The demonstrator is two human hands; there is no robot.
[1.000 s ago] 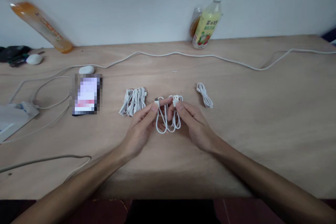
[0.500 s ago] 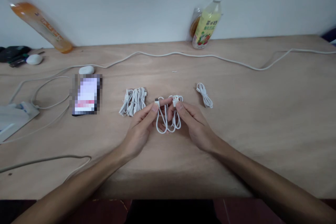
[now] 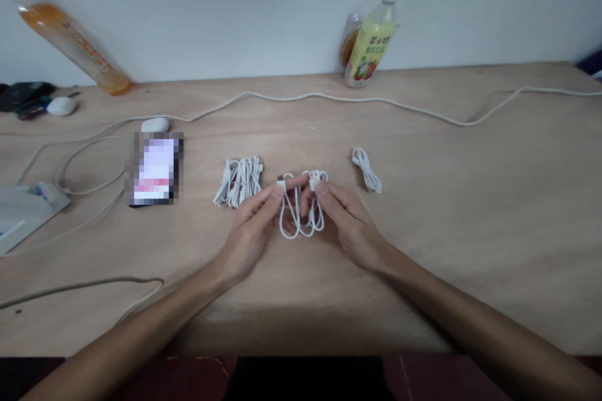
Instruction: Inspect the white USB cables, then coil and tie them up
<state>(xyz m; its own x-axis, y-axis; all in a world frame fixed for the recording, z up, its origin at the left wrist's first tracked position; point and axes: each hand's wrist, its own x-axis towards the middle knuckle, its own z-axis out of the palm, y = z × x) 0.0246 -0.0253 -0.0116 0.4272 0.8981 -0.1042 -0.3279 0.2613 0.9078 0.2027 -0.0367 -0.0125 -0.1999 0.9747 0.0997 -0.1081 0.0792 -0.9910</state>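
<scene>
A white USB cable (image 3: 290, 237) hangs in loose loops between my two hands, above the wooden table. My left hand (image 3: 251, 229) pinches its smaller plug between thumb and forefinger, the metal tip pointing away from me. Between the thumb and fingers of my right hand (image 3: 352, 225) is the wider USB plug (image 3: 314, 180), its metal end facing up. Part of the cable is hidden behind my fingers. Just beyond my left hand lies a row of bundled white cables (image 3: 239, 180). One separate coiled white cable (image 3: 367, 170) rests beyond my right hand.
A phone (image 3: 155, 169) and a white case (image 3: 155, 125) lie at the left. A long white cord (image 3: 376, 99) crosses the table's back. Against the wall lean an orange drink bottle (image 3: 75, 50) and a yellow-green bottle (image 3: 371, 44). Loose cords run along the left side.
</scene>
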